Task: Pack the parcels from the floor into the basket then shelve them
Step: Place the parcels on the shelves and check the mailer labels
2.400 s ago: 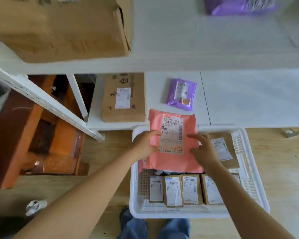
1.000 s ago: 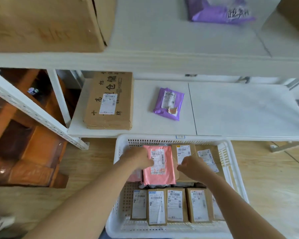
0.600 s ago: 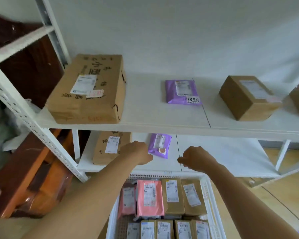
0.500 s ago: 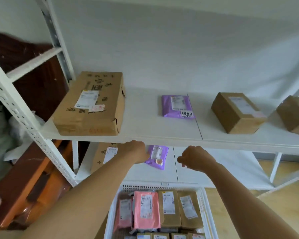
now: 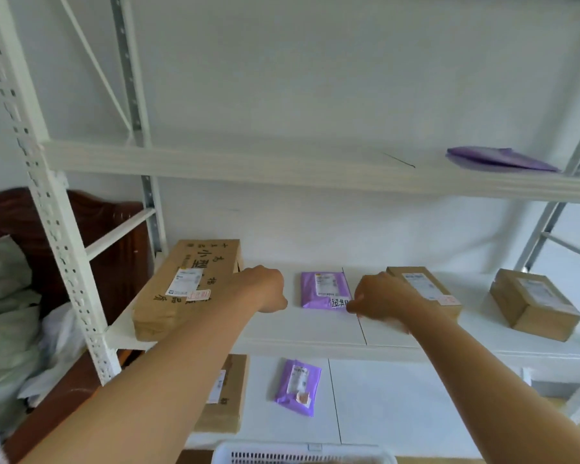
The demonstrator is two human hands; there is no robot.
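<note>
Head view, one entry. My left hand and right hand are raised in front of the middle shelf, both with fingers curled under and grasping nothing that I can see. Basket: white, only its far rim shows at the bottom edge, below both hands and well apart from them; the parcels inside it are out of sight. Already on the middle shelf: a long cardboard box just left of my left hand; a purple mailer between my two hands, close by the right one; a brown box partly behind my right hand; a second brown box well to the right. Lower shelf: a small purple parcel and a flat cardboard box. Upper shelf: one flat purple bag at the right. Step in hand, as I judge it: choosing a bare stretch of shelf for the next parcel. Done well, I reach down into the basket, take one parcel with both hands, and lay it flat, label up, in the open gap, clear of the neighbours.
</note>
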